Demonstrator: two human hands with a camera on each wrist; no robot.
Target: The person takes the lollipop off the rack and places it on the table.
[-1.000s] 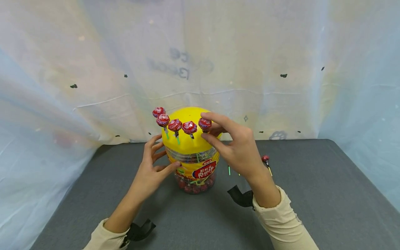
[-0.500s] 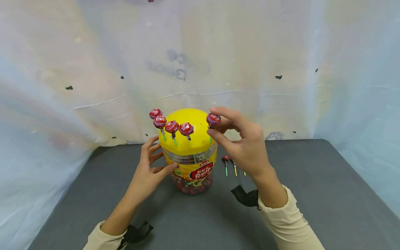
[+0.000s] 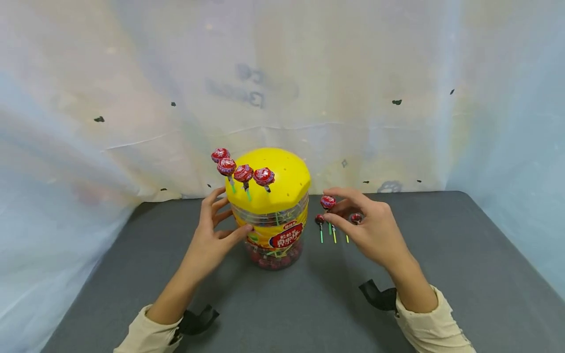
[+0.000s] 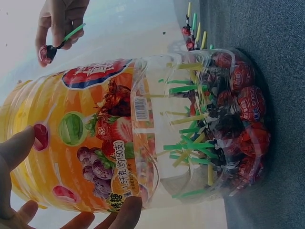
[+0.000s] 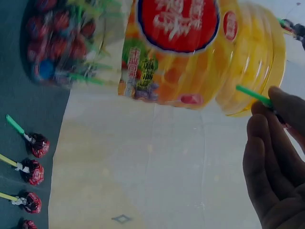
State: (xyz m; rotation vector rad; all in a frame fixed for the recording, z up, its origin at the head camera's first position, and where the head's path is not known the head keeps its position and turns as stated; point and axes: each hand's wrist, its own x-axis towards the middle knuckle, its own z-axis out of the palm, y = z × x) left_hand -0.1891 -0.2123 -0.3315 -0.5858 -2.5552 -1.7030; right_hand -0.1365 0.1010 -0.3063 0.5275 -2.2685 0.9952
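A large clear jar [image 3: 288,236] with a yellow domed lid [image 3: 282,166] and a fruit-printed label stands upright on the table, holding many lollipops. My left hand [image 3: 215,240] grips its left side, thumb on the front; in the left wrist view, fingertips [image 4: 127,212] lie against the label. To the right of the jar, my right hand [image 3: 371,228] pinches a red-wrapped lollipop [image 3: 328,202] between thumb and fingers, its green stick [image 5: 252,94] pointing out. Several lollipops [image 3: 264,177] stand stick-down along the lid's left and front.
Several loose lollipops [image 3: 320,219] lie in a row on the grey table [image 3: 282,314], right of the jar and partly behind my right hand. A pale curtain [image 3: 309,73] hangs behind the table. Black straps [image 3: 377,296] dangle from the wrists.
My right hand has moved away from the lid, rightward and down, with the lollipop in its fingers. My left hand stays on the jar.
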